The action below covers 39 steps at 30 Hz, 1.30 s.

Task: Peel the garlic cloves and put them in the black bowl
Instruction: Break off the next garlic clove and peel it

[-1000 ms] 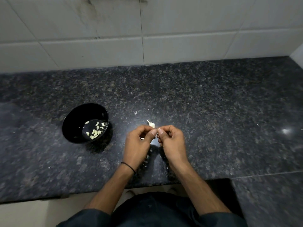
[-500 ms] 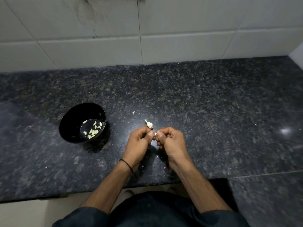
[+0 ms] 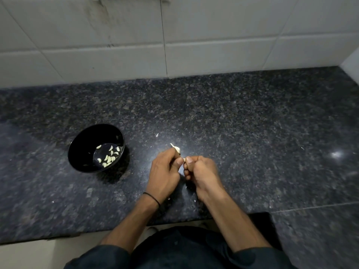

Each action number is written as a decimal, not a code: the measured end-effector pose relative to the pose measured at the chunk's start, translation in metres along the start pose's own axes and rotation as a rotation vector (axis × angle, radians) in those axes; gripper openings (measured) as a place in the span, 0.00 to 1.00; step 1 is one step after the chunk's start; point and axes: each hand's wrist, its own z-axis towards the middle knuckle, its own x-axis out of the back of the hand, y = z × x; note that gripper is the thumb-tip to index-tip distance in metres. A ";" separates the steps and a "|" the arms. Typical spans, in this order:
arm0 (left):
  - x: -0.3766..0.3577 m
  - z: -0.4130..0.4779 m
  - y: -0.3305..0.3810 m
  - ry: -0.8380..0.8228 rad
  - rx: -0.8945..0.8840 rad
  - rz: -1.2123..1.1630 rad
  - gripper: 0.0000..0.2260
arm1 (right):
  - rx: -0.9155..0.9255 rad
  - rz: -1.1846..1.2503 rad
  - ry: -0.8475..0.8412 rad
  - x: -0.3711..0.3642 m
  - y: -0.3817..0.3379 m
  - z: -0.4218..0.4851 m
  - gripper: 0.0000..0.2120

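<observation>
A small pale garlic clove point(image 3: 184, 159) is held above the dark speckled granite tabletop point(image 3: 252, 133), toward its front edge. The left hand point(image 3: 165, 171) and right hand point(image 3: 200, 171) both pinch it with curled fingers, hiding most of it. A whitish garlic piece point(image 3: 176, 148) shows just behind the left hand. Further left stands the round black bowl point(image 3: 81, 144), holding peeled cloves point(image 3: 108, 157).

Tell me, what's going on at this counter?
A person is peeling garlic by hand. The left hand and right hand together pinch a small garlic clove between their fingertips, over the dark counter. Another garlic piece sits just beyond the left hand. The black bowl, off to the left, already holds several peeled cloves.
</observation>
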 end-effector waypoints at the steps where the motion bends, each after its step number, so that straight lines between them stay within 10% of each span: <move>1: 0.000 0.001 -0.002 -0.048 0.067 -0.050 0.07 | 0.074 -0.075 0.039 0.001 0.003 0.002 0.11; 10: 0.005 0.005 0.000 -0.227 0.479 -0.608 0.18 | 0.216 -0.206 0.025 0.000 0.004 0.008 0.11; 16: 0.003 0.003 -0.006 -0.102 0.225 -0.133 0.10 | 0.086 -0.258 0.125 -0.008 0.006 0.012 0.09; 26: 0.001 0.001 0.000 -0.001 0.149 -0.055 0.07 | -0.257 0.184 -0.003 -0.014 0.002 0.011 0.16; 33: -0.001 0.006 -0.004 -0.042 0.291 -0.176 0.09 | 0.077 -0.209 0.191 -0.016 0.014 0.011 0.09; 39: -0.007 0.005 -0.008 -0.030 0.347 -0.366 0.09 | -0.017 0.002 0.158 -0.022 0.009 0.010 0.11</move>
